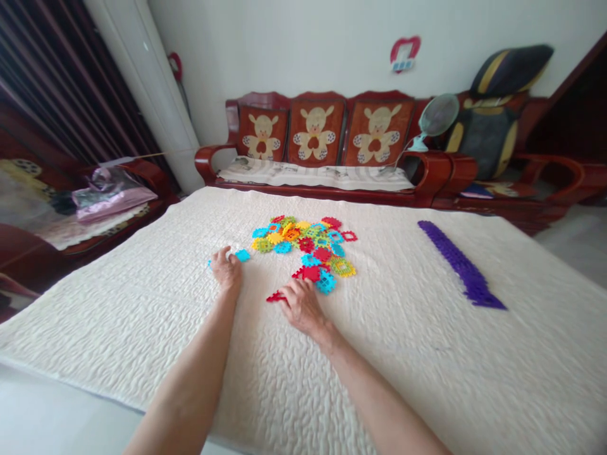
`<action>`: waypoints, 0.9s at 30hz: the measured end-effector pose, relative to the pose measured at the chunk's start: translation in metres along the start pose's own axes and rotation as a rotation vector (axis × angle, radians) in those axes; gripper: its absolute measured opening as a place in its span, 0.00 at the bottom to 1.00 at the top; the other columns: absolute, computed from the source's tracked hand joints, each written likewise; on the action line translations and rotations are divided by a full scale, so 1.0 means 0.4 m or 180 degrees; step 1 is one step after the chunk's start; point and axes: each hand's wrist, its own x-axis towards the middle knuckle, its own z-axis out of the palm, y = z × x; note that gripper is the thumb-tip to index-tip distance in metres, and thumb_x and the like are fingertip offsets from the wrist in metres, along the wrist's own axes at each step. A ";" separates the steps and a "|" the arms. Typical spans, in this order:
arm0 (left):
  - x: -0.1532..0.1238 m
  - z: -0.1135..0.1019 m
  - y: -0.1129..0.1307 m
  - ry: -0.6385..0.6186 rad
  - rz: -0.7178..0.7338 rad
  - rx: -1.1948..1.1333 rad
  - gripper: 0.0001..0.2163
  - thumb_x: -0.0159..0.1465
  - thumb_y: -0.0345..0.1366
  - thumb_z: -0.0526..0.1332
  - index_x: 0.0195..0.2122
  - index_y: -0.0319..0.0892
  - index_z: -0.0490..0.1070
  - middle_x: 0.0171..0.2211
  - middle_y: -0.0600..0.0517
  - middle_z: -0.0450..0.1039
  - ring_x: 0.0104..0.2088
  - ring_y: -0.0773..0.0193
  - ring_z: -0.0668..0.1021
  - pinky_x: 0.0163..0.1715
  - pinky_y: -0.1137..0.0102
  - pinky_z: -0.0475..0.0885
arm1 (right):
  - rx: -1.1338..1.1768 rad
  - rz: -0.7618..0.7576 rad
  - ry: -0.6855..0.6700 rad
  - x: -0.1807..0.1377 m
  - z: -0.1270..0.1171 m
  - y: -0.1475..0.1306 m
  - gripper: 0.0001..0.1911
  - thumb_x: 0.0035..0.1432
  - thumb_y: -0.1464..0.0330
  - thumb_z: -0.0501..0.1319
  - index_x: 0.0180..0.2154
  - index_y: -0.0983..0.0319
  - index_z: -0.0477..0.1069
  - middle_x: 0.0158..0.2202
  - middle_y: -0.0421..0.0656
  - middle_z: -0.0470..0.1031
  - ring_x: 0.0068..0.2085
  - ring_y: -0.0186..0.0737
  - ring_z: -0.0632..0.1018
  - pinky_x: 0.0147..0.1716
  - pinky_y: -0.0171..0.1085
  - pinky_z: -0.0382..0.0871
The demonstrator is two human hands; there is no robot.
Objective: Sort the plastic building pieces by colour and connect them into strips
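Note:
On the cream quilted cover, my left hand (pixel 226 266) rests with fingers curved and a gap between thumb and forefinger. Close to its thumb side lies a flat blue building piece (pixel 243 255); a bit of blue also shows at its outer side, mostly hidden by the fingers. My right hand (pixel 302 306) is closed at the fingertips on a red notched piece (pixel 275 296). Just beyond its knuckles lie another red piece (pixel 310 273) and a blue lattice piece (pixel 325 282). A loose pile of red, blue, yellow (pixel 275 238), green and orange pieces spreads past both hands.
A long purple strip (pixel 458 265) of joined pieces lies to the right on the quilted cover (pixel 379 354). Behind stands a wooden sofa (pixel 313 186) with bear-patterned cushions. A small fan (pixel 439 117) is at its right, and a shiny pink bag (pixel 114 194) sits at left.

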 end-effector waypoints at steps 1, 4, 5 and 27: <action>0.003 0.007 0.005 -0.0022 0.0043 0.0097 0.15 0.58 0.29 0.54 0.45 0.37 0.73 0.48 0.39 0.74 0.57 0.48 0.71 0.62 0.51 0.59 | -0.0132 0.0178 0.0145 0.002 -0.009 0.026 0.08 0.64 0.68 0.60 0.44 0.61 0.74 0.44 0.47 0.76 0.49 0.46 0.71 0.53 0.47 0.57; -0.003 0.055 0.033 -0.0244 0.0231 0.0271 0.14 0.57 0.30 0.56 0.43 0.36 0.73 0.47 0.37 0.75 0.57 0.47 0.71 0.63 0.50 0.57 | -0.0388 0.0670 0.0441 -0.001 -0.039 0.106 0.10 0.63 0.69 0.60 0.46 0.61 0.74 0.47 0.49 0.75 0.51 0.49 0.71 0.54 0.50 0.56; -0.011 0.082 0.046 -0.0339 0.0291 0.0291 0.13 0.57 0.30 0.56 0.43 0.37 0.73 0.46 0.38 0.75 0.56 0.48 0.72 0.62 0.51 0.58 | -0.0422 0.0779 0.0488 -0.004 -0.048 0.130 0.11 0.63 0.68 0.61 0.47 0.61 0.74 0.49 0.49 0.75 0.52 0.50 0.70 0.54 0.50 0.56; -0.272 0.494 0.276 -0.0998 0.1130 -0.0803 0.13 0.60 0.32 0.55 0.43 0.43 0.76 0.44 0.45 0.78 0.50 0.55 0.77 0.57 0.57 0.71 | -0.0409 0.0684 0.0953 -0.038 -0.138 0.417 0.14 0.61 0.66 0.61 0.48 0.64 0.73 0.47 0.52 0.77 0.51 0.51 0.75 0.53 0.48 0.69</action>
